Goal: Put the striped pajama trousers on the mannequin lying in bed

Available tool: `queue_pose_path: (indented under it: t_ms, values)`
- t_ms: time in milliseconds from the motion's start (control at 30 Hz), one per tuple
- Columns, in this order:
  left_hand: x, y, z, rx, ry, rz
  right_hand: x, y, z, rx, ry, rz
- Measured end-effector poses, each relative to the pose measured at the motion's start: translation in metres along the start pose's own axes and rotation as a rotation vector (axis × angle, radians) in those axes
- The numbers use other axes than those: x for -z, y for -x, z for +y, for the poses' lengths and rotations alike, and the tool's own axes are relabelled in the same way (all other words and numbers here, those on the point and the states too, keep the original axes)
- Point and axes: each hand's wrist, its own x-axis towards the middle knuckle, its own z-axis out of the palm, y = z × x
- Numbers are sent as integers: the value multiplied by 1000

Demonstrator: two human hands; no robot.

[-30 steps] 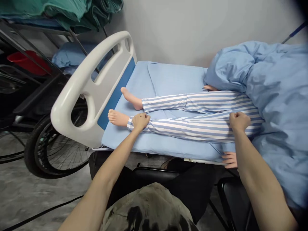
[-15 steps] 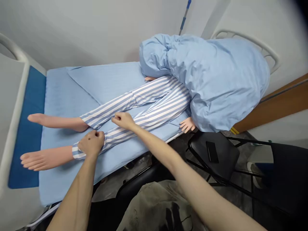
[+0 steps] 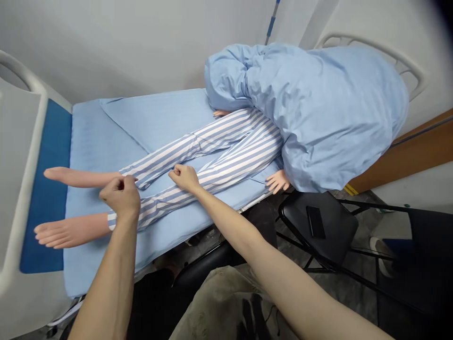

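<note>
A mannequin lies on the bed in blue-and-white striped trousers [image 3: 230,182], its bare feet to the left. My left hand [image 3: 122,196] is curled into a fist near the trouser cuffs, overlapping the lower legs in view; no object shows in it. Whether it touches the cloth is unclear. My right hand [image 3: 186,178] makes a fist too, beside the near leg around the shin below the knee, and nothing shows between its fingers. The near foot [image 3: 72,230] and the far foot [image 3: 67,176] are uncovered. Bunched blue bedding [image 3: 318,108] hides the upper body.
Blue sheeting [image 3: 116,125] covers the mattress. A footboard [image 3: 46,184] closes the left end, and a wall runs behind. At right stands a black folding chair [image 3: 325,243] with a dark phone-like slab [image 3: 315,222] on its seat. One mannequin hand [image 3: 278,181] rests by the near edge.
My left fist has come off the near shin and shifted up and left, towards the far leg's cuff. My right fist has hardly moved. The view has shifted slightly.
</note>
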Motion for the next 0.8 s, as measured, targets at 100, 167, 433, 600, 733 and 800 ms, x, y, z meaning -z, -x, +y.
queue_pose_path:
  t_ms: [100,167,433,600,733,800]
  values:
    - [-30,18,14,-17,124,-93,0,1,2,5,-19,15]
    - [-49,33,18,27,-1,-187,1,2,3,-5,-46,7]
    - [-66,41,13,15,-309,-306,29,-7,-5,70,-53,-93]
    - [-68,43,16,34,-333,-239,73,-13,7,70,27,27]
    - [-66,42,14,66,-266,-244,77,-5,37,-50,260,2]
    - [-66,37,24,131,-94,-252,69,-3,48,-95,345,36]
